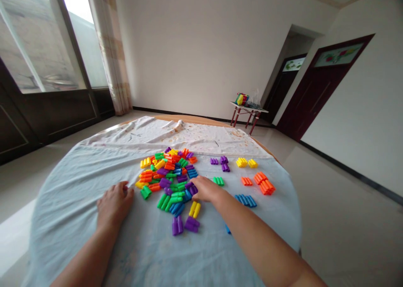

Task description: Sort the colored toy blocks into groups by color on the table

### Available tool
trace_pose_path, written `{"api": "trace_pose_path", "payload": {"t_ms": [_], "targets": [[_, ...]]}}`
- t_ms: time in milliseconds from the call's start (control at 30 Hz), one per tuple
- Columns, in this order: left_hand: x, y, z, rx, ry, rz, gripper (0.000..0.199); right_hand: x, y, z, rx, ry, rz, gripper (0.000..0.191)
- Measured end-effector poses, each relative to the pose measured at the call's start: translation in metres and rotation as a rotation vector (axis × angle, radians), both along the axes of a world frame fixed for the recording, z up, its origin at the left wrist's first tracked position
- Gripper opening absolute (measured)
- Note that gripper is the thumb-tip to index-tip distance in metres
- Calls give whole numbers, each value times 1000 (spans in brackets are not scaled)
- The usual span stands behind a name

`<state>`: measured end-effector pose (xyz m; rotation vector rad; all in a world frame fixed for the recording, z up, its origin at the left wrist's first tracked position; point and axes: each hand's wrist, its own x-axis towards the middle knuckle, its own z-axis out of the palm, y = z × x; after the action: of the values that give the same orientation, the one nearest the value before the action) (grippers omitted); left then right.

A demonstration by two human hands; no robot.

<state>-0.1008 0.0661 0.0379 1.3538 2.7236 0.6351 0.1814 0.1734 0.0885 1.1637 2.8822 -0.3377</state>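
A mixed pile of plastic building blocks (pixel 170 175), shaped like joined tubes, lies mid-table in orange, green, purple, yellow and blue. My right hand (pixel 203 189) reaches into the pile's right edge, its fingers closed on a purple block (pixel 191 188); the fingertips are partly hidden. To the left of the pile, my left hand (pixel 115 201) rests on the cloth, fingers loosely bent and apart, with nothing visible in it. Closer to me lie a yellow block (pixel 194 210) and two purple blocks, one of them a purple pair of tubes (pixel 177 226).
Right of the pile sit separate colour groups: purple (pixel 224 163), yellow (pixel 247 162), green (pixel 218 181), orange (pixel 265 183) and blue blocks (pixel 246 200). A light blue cloth (pixel 141 253) covers the round table. Behind, a small side table (pixel 249 108) holds bags.
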Motion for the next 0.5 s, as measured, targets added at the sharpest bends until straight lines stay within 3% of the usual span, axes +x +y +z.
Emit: {"api": "trace_pose_path", "payload": {"t_ms": [67,200,400,500], "targets": [[0,0,0,3,-5,1,51,-2,-2,5,5,57,2,59],[0,1,-1,9,-11,8,51,-11,-13,11,76,229,26,42],[0,1,0,13,-12,8,51,-30,-33,2,20,170,102,37],[0,1,-1,19,-9,7,50,-24,-33,-2,-3,279,179,33]]}}
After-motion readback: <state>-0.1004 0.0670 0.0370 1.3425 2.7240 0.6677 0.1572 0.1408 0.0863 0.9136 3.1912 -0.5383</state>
